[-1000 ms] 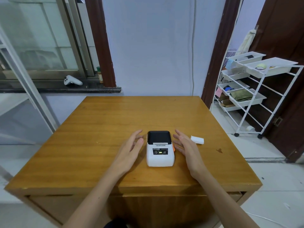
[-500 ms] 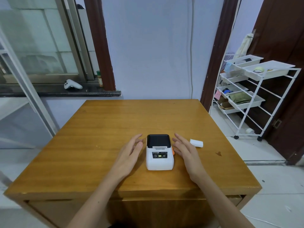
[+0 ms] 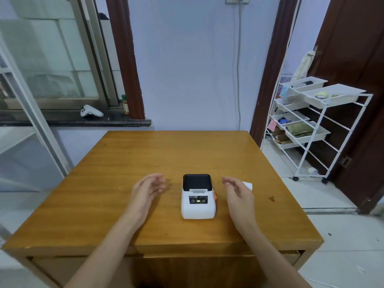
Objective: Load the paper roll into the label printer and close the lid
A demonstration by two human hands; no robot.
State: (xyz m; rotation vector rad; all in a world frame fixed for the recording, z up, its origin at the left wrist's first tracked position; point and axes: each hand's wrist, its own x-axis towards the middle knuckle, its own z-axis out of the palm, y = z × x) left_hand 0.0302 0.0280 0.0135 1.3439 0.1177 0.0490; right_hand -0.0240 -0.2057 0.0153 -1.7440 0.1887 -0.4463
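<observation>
Fingers [image 3: 158, 181] spread, hands clear of printer [image 3: 197, 196] sides.

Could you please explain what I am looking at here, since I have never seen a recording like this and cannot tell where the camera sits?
There is no machine: the camera is worn on a person's head and looks down at their bare arms. On the wooden table stands a small white label printer with a dark lid, which is shut. The left hand and right hand hover open on either side of it, holding nothing. The white paper roll lies on the table just beyond the right hand, partly hidden.
</observation>
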